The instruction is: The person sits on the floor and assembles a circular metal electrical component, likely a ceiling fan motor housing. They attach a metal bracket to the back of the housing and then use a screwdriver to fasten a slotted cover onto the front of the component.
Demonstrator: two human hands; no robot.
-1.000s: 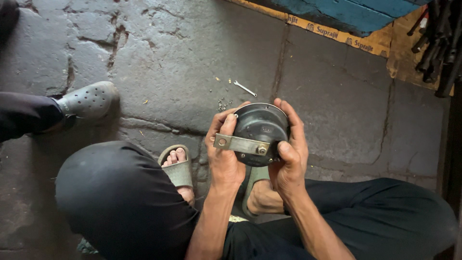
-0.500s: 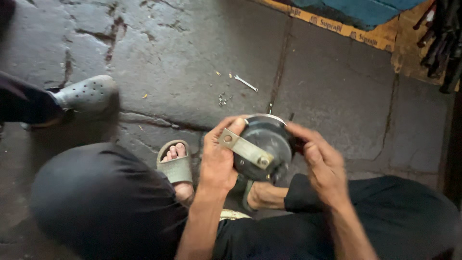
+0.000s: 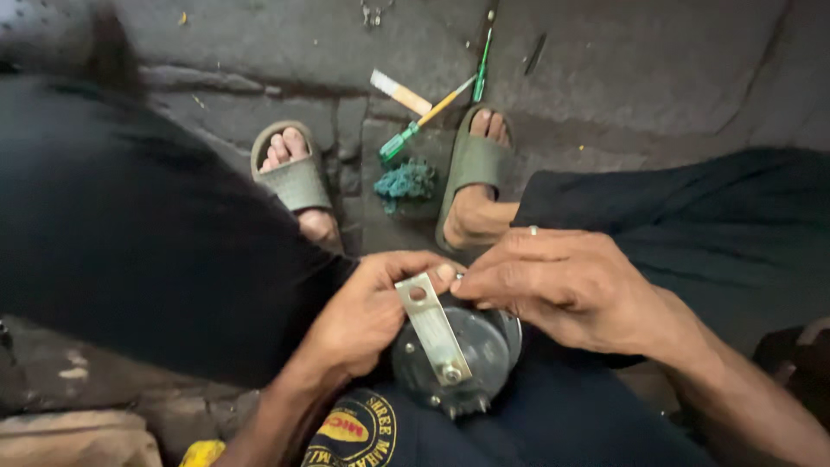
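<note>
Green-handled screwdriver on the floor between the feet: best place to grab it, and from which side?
Take the green-handled screwdriver by its green handle end, coming from above. It lies flat and diagonal on the stone floor, handle toward the teal scrubber, clear of both sandals.

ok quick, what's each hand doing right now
Left hand: closed around the round dark metal part, thumb by its metal bracket.
Right hand: fingertips pinched at the part's top edge.

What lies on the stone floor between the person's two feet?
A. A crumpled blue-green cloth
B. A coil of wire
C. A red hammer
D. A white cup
A: a crumpled blue-green cloth lies on the floor between the two sandalled feet, just below a green-handled screwdriver; no hammer, cup or wire coil shows there.
</note>
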